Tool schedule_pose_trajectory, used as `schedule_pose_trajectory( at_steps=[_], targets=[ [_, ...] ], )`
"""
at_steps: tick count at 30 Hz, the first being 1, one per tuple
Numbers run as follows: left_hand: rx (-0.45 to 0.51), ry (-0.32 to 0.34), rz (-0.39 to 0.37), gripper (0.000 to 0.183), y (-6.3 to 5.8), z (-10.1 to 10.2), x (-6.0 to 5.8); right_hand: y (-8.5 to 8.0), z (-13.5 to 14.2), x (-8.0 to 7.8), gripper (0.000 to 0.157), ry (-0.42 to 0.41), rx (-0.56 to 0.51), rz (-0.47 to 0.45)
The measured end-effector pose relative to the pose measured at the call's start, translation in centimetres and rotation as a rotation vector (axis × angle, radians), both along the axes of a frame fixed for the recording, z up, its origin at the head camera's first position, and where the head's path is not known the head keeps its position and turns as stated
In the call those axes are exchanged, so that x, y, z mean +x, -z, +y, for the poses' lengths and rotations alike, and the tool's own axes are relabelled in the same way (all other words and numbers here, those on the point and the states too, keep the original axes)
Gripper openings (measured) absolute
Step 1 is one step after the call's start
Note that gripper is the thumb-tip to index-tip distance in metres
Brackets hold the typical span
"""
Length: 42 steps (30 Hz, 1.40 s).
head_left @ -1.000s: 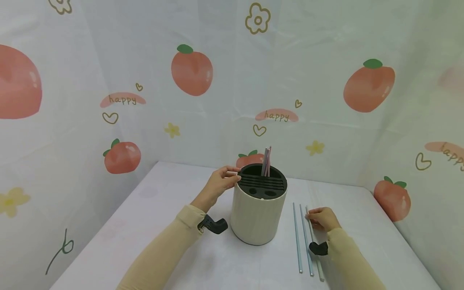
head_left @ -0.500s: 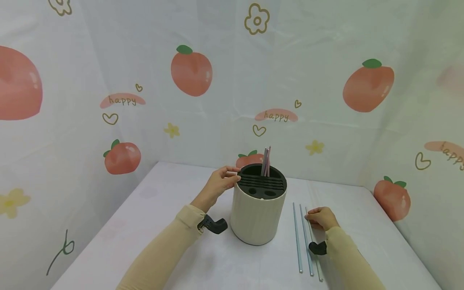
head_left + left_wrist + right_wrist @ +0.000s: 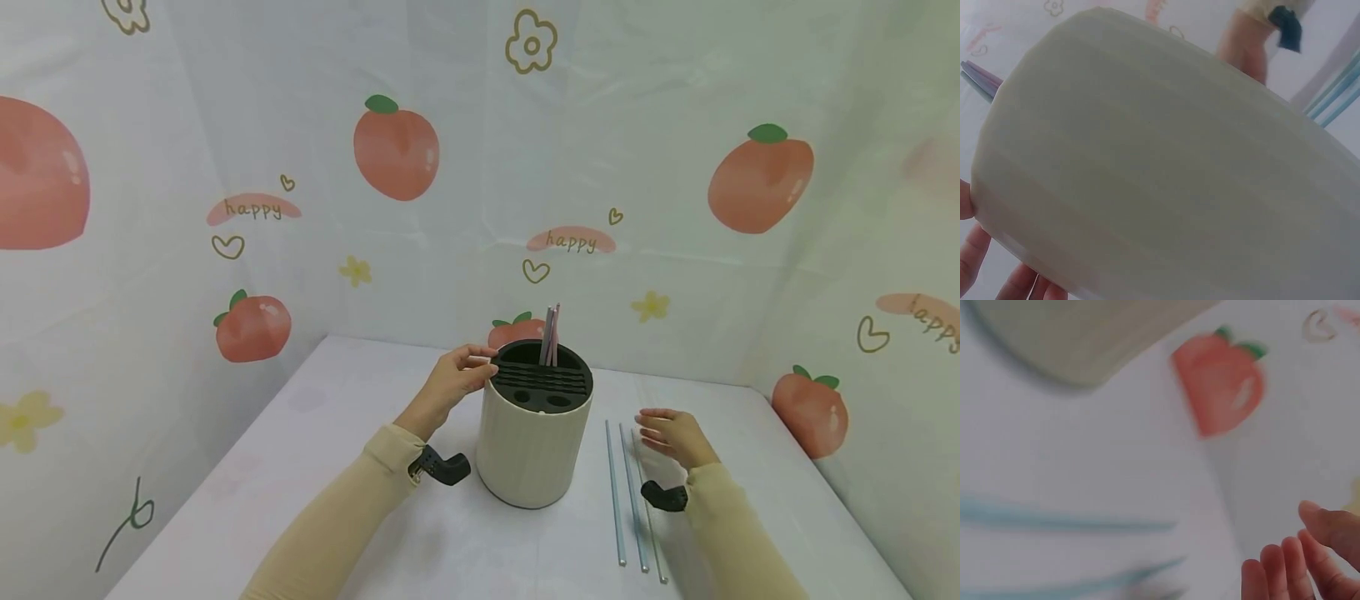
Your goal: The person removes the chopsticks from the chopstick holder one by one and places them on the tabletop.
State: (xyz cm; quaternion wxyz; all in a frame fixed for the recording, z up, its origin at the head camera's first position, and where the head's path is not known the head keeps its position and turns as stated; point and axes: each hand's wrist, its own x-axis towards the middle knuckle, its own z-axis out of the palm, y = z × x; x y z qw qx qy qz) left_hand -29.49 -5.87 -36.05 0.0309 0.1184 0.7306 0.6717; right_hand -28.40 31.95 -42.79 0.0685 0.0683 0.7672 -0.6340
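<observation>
Blue chopsticks (image 3: 614,492), head view: two, on the surface (image 3: 450,542) right of the utensil holder (image 3: 528,458); near the pale green chopstick (image 3: 654,536), so a careless pick could gather two, or a brush set one rolling.
Black wrist camera (image 3: 665,497), head view: low beside the pale green chopstick; a dropped wrist could knock that piece askew.
Utensil holder, head view: upright, pink and purple chopsticks (image 3: 548,337) in its rear compartment; could shift or tip if pressed unevenly at the rim.
Left hand (image 3: 448,379), head view: thumb and fingers laid on the rim, extended, not wrapped round.
Right hand (image 3: 677,437), head view: fingers extended by the chopsticks' far ends, holding nothing.
Left hand, left wrist view: fingertips against the utensil holder's edge; firmness cannot be told.
Right hand, right wrist view: thumb and fingers parted, nothing between, apart from the blurred chopsticks.
</observation>
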Motion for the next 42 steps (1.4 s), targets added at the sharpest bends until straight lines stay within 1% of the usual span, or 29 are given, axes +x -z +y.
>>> schedule_pose_trajectory(
  at_steps=[1,3,5,7,9,10,12,14,16,20,23,26,30,42],
  targets=[
    [0.002,-0.001,-0.001,0.03,0.0,0.0,0.0,-0.9,-0.2,0.0,0.047,-0.006,-0.034,0.028],
    [0.0,-0.003,0.002,0.03,0.0,0.0,0.0,-2.8,-0.7,-0.1,0.035,-0.032,-0.121,0.104],
    [0.005,-0.007,-0.005,0.03,0.0,0.0,0.0,-4.8,-1.6,-0.1,0.021,-0.056,-0.223,0.193],
    [0.005,-0.008,-0.004,0.03,0.0,0.0,0.0,-7.0,-2.8,0.1,0.013,-0.081,-0.304,0.287],
    [0.005,-0.008,0.001,0.03,0.0,0.1,0.1,-8.9,-4.3,0.3,0.014,-0.11,-0.36,0.376],
    [0.009,-0.007,-0.003,0.03,0.0,0.1,0.1,-9.7,-5.1,0.5,0.014,-0.126,-0.37,0.418],
    [0.011,-0.005,0.001,0.03,-0.1,0.1,0.2,-11.1,-6.8,0.7,0.016,-0.162,-0.362,0.492],
    [0.013,-0.006,-0.002,0.03,-0.1,0.1,0.2,-11.9,-8.4,0.8,0.018,-0.196,-0.35,0.541],
    [0.017,-0.003,-0.009,0.03,-0.2,0.1,0.2,-12.2,-9.8,0.7,0.018,-0.218,-0.314,0.567],
    [0.01,-0.001,-0.016,0.032,-0.3,0.1,0.3,-12.1,-11.9,0.5,0.019,-0.217,-0.185,0.561],
    [0.007,0.0,-0.018,0.033,-0.3,0.2,0.2,-11.7,-12.8,0.2,0.024,-0.204,-0.078,0.554],
    [0.01,0.0,-0.019,0.033,-0.2,0.2,0.1,-11.4,-13.4,0.0,0.031,-0.184,-0.017,0.555],
    [0.011,-0.002,-0.02,0.033,-0.1,0.2,0.0,-11.1,-13.7,-0.3,0.033,-0.165,0.027,0.55],
    [0.012,-0.002,-0.02,0.032,-0.1,0.2,0.1,-11.6,-13.7,-0.5,0.023,-0.191,0.064,0.542]
  ],
)
